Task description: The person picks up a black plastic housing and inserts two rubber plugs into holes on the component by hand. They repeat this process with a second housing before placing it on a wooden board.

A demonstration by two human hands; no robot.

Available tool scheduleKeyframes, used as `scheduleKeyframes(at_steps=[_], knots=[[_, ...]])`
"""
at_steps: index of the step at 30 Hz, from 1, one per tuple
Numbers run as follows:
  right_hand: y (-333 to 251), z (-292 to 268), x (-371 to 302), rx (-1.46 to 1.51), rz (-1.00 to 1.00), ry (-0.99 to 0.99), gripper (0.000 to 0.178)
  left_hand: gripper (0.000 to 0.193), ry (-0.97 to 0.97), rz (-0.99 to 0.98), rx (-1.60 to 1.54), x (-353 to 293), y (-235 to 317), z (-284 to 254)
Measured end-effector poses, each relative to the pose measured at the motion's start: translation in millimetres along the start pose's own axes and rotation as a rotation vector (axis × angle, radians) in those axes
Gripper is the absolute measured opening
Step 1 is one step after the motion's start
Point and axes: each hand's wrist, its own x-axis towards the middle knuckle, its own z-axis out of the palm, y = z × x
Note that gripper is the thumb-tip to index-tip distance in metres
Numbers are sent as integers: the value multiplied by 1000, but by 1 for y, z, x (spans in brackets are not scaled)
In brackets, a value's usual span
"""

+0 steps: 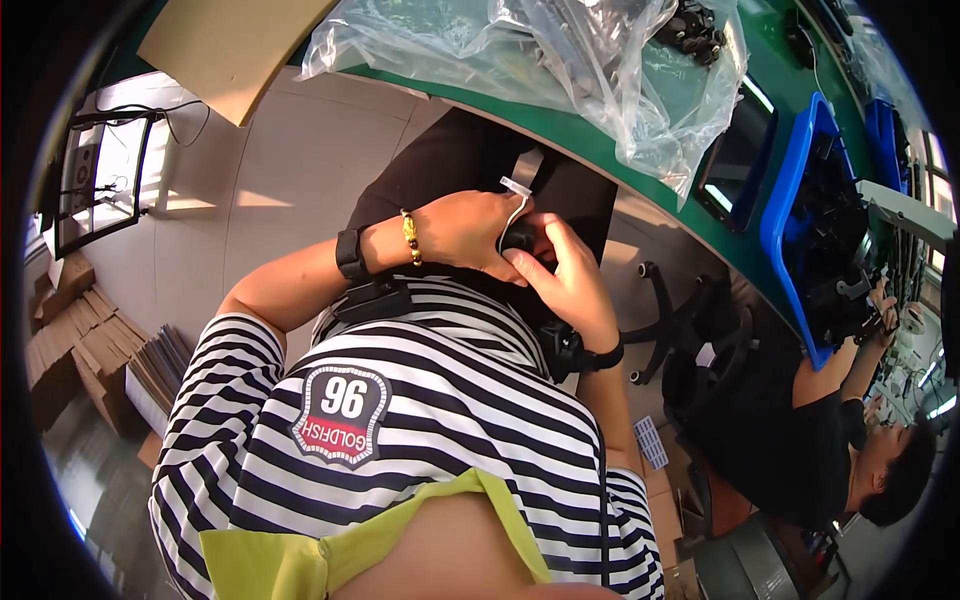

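Observation:
Both hands meet over my lap, below the table edge. My left hand comes in from the left with its fingers curled round a small black part, mostly hidden between the hands. My right hand closes on that part from the other side, thumb and forefinger pinching near it. A thin white cable loops up past the left knuckles and ends in a small white piece. I cannot make out the exact kind of the black part.
A green table lies ahead, with clear plastic bags and a cardboard sheet. To the right are a dark tablet-like screen, a blue tray of black parts and a seated person. Cardboard stacks stand left.

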Motion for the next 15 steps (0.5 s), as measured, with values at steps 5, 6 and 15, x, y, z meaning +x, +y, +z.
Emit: scheduleKeyframes(at_steps=[5,6,15], knots=[[4,-12,0,-107,-21,59,35,60,222,264,4,-4,4,-1],[15,-14,-3,-42,13,96,35,59,235,285,2,-8,8,-5],[46,-16,-32,556,-56,307,41,52,348,294,-425,-17,-38,-12]])
